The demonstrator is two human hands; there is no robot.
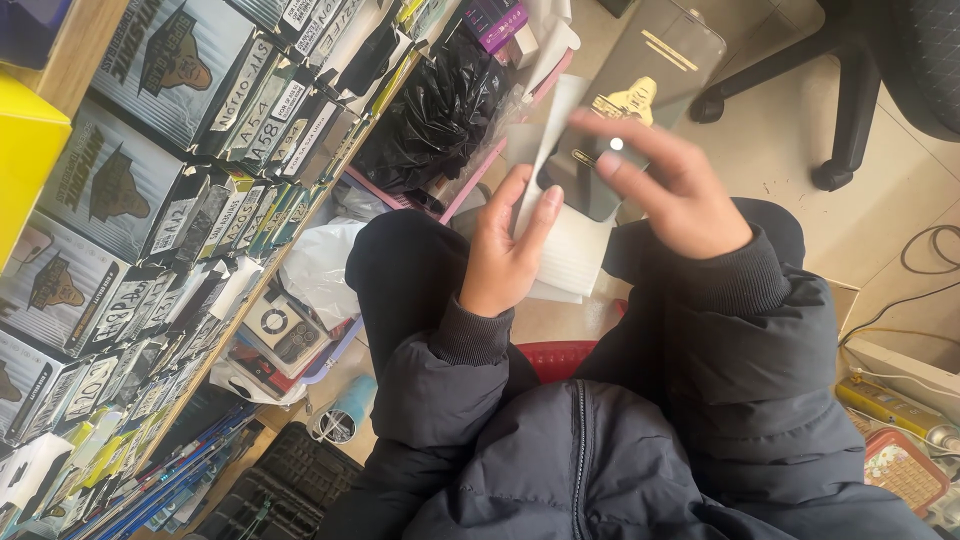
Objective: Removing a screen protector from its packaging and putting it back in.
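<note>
The shelf (255,290) of stacked grey boxes (120,180) fills the whole left side of the frame, its wooden edge running on a slant from the top centre down to the lower left. A black bag (435,115) bulges out from it at the top centre, and a white bag (320,265) hangs just left of the person's knee. On the right the floor (790,130) is open up to the chair base (835,100) in the upper right corner; a cable (925,270) loops at the right edge, and a pink tray (905,470) sits in the lower right corner. The free room for moving lies between the shelf edge and the chair, over the lap.

The glass sheet (640,100), dark with a gold mark, stands tilted in the upper centre, its lower end at the hands and its upper end reaching toward the top edge. The right hand (675,190) lies over that lower end, fingers curled loosely across the face and thumb behind, so it grips the sheet. The left hand (505,250) sits just lower left of it, fingers straight and pinched on a white strip (545,150) that rises beside the sheet's left edge. A white pad (575,250) rests on the lap right under both hands, between the knees.
</note>
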